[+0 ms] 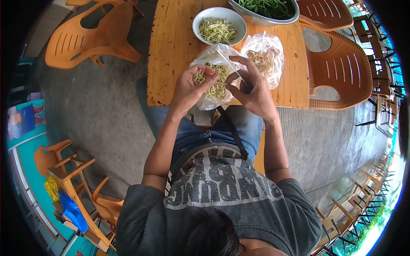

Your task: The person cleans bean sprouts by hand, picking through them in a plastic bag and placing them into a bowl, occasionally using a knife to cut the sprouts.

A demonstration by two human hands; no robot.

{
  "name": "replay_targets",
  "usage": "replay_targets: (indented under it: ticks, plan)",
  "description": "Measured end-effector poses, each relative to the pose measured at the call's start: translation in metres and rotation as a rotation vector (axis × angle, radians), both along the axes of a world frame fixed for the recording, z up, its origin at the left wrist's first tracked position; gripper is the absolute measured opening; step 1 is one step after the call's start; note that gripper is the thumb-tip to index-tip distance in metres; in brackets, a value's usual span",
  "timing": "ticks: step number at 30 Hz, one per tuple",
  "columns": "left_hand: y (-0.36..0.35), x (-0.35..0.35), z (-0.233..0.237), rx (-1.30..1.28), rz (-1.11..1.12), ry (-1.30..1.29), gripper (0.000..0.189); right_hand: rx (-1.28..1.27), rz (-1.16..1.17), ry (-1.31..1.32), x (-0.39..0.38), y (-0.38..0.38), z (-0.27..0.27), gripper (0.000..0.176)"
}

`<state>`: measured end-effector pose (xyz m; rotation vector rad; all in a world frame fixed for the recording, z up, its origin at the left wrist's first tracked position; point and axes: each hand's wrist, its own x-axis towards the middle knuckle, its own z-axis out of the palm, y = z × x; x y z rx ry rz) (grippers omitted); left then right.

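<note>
My left hand (191,87) is curled around a small bunch of bean sprouts (199,77), thumb and index finger pressed together. Opposite it, my right hand (253,88) pinches a sprout between thumb and index finger, its other fingers bent. Both hands hover over an open plastic bag of sprouts (217,91) at the table's near edge. Beyond the bag stands a white bowl (197,26) holding pale sprouts. To the right of my right hand lies a second plastic bag (276,64) with brownish scraps in it.
The wooden table (166,55) carries a metal basin (256,18) of green leaves at its far side. Orange chairs stand at the left (112,32) and right (341,64). My legs are under the table's near edge.
</note>
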<state>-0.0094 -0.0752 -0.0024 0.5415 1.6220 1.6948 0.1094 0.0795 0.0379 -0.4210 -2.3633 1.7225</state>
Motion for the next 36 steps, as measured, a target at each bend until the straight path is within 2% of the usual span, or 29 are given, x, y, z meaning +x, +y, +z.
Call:
replay_targets:
  ticks: [5, 9, 10, 13, 17, 18, 29, 36]
  plan:
    - [0.015, 0.003, 0.0, -0.103, -0.255, 0.072, 0.013, -0.056, -0.021, 0.021, 0.009, 0.011, 0.004, 0.061]
    - [0.034, 0.015, 0.002, -0.021, -0.166, -0.014, 0.012, -0.159, -0.18, 0.122, 0.018, 0.021, -0.019, 0.058]
    - [0.04, 0.019, 0.003, -0.024, -0.153, -0.043, 0.013, -0.194, -0.226, 0.182, 0.021, 0.021, -0.024, 0.048]
    - [0.057, 0.026, -0.001, 0.024, -0.137, -0.191, 0.015, -0.279, -0.323, 0.173, 0.035, 0.024, -0.024, 0.041]
    - [0.076, 0.032, -0.012, 0.061, -0.152, -0.297, 0.017, -0.412, -0.301, 0.106, 0.051, 0.025, -0.033, 0.041]
    - [0.081, 0.034, -0.011, 0.036, -0.154, -0.287, 0.016, -0.415, -0.25, 0.129, 0.053, 0.025, -0.033, 0.039]
    - [0.098, 0.042, -0.008, -0.019, -0.161, -0.18, 0.014, -0.443, -0.292, 0.167, 0.058, 0.034, -0.058, 0.033]
    - [0.097, 0.037, -0.014, -0.007, -0.165, 0.001, 0.015, -0.452, -0.28, 0.137, 0.057, 0.034, -0.058, 0.03]
